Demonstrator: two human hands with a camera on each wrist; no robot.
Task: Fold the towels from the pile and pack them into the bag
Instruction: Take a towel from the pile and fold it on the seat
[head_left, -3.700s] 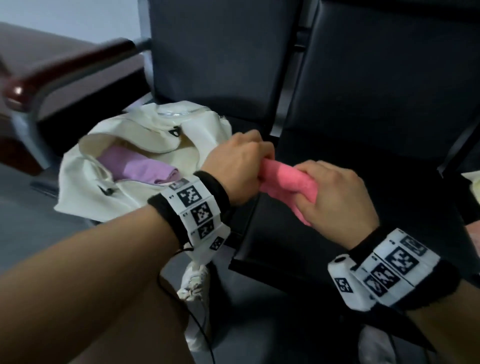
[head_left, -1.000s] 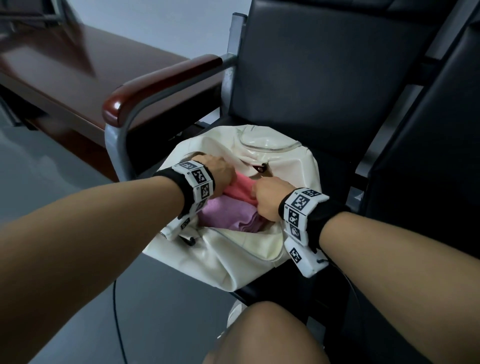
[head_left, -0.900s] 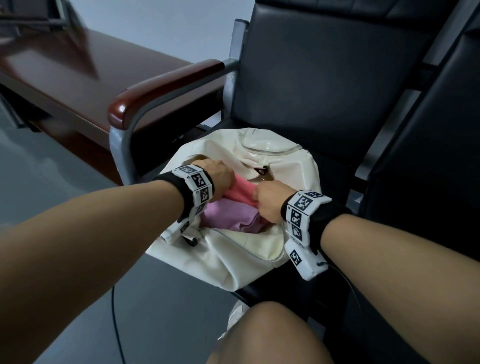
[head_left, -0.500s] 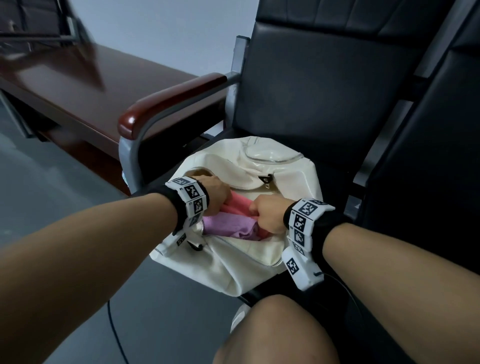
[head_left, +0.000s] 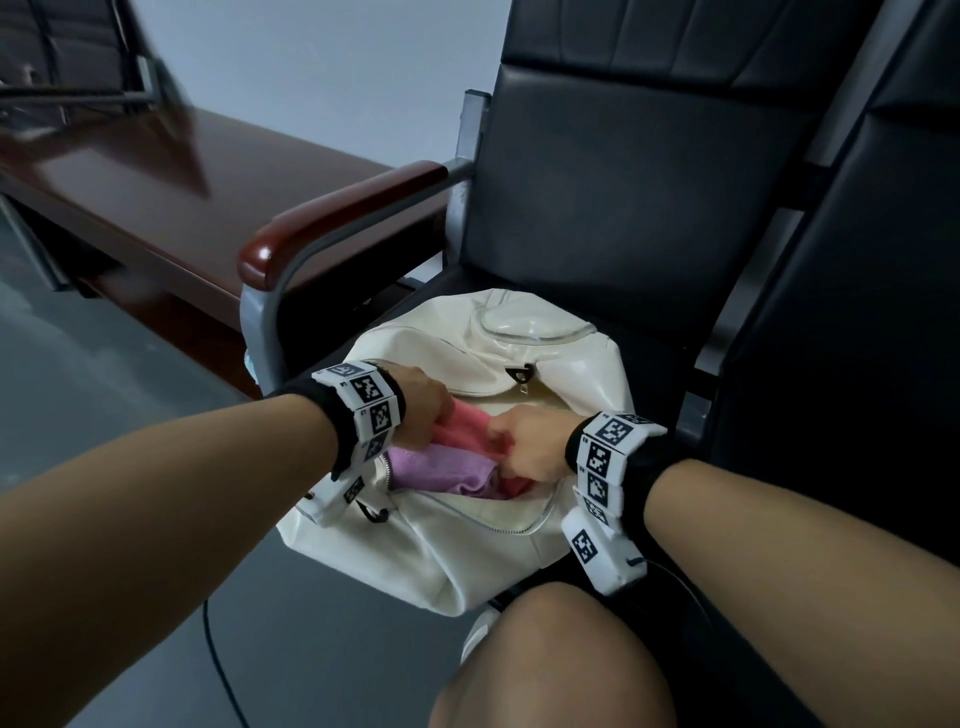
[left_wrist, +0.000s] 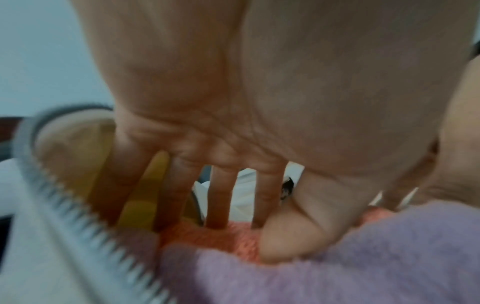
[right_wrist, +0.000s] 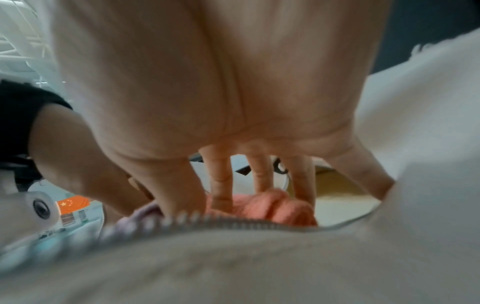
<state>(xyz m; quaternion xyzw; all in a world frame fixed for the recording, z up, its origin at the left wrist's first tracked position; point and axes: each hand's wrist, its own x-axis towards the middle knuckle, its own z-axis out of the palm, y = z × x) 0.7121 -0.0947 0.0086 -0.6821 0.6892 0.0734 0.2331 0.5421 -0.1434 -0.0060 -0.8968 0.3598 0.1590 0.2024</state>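
A cream zip bag (head_left: 467, 551) lies open on the black chair seat. Both hands are inside its mouth with a folded pink towel (head_left: 467, 428) between them. My left hand (head_left: 421, 410) pinches the towel's left end, fingers behind it and thumb in front, as the left wrist view shows for the hand (left_wrist: 249, 234) and the pink towel (left_wrist: 207, 236). My right hand (head_left: 524, 441) grips the right end; in the right wrist view its fingers (right_wrist: 221, 197) press down onto the pink towel (right_wrist: 280, 207). A folded purple towel (head_left: 436, 467) lies in the bag just in front.
A wooden-topped metal armrest (head_left: 332, 218) stands close to the left of the bag. Beyond it is a dark wooden table (head_left: 156, 182). The chair back (head_left: 623, 182) rises behind, with a second black chair (head_left: 857, 364) to the right. My knee (head_left: 545, 665) is below the bag.
Both hands carried the pink towel from over the right-hand seat into the bag. Over the last second they have pushed it a little lower beside the purple towel.
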